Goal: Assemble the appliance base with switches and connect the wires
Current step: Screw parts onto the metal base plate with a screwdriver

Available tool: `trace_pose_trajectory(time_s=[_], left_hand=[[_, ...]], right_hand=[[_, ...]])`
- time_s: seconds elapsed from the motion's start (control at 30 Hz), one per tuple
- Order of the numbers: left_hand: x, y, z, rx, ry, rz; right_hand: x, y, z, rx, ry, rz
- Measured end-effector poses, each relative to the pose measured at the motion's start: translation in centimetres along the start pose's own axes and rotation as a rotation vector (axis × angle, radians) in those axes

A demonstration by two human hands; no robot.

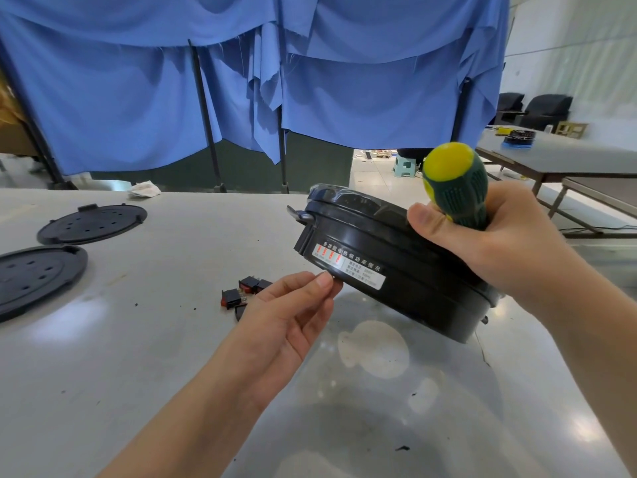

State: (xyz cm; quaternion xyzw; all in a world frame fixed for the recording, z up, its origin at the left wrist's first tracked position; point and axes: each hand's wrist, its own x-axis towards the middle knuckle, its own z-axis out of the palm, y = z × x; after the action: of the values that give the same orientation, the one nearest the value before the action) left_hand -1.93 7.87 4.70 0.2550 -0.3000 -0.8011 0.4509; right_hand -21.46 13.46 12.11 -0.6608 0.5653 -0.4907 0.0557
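right hand (pixel 496 246): clenched round two things at once, a green-and-yellow screwdriver handle (pixel 455 184) and the far rim of the black appliance base (pixel 389 267). base is held off the table (pixel 138 391), tilted, label side toward the camera, low edge down to the right.

left hand (pixel 293 315): thumb and forefinger are pinched at the lower left edge of the base, just beneath the white rating label (pixel 348 267); whether something small is held between them cannot be told.

loose rocker switches (pixel 241 291), black with red, are seen on the table just left of the left hand, nearly touching its knuckles. the left hand is the nearer one by far; the right is occupied.

judgement: the next switch would be picked by the left hand, with a short reach leftward and down.

two perforated black discs (pixel 93 222) lie well apart at far left. blue curtain (pixel 241 81) behind.
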Motion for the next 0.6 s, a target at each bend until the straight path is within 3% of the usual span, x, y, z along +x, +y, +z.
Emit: trace_pose_trajectory(time_s=[0.6], left_hand=[[0.31,0.44,-0.34,0.053,-0.047,-0.078]], right_hand=[[0.25,0.52,-0.77,0.038,-0.046,0.019]])
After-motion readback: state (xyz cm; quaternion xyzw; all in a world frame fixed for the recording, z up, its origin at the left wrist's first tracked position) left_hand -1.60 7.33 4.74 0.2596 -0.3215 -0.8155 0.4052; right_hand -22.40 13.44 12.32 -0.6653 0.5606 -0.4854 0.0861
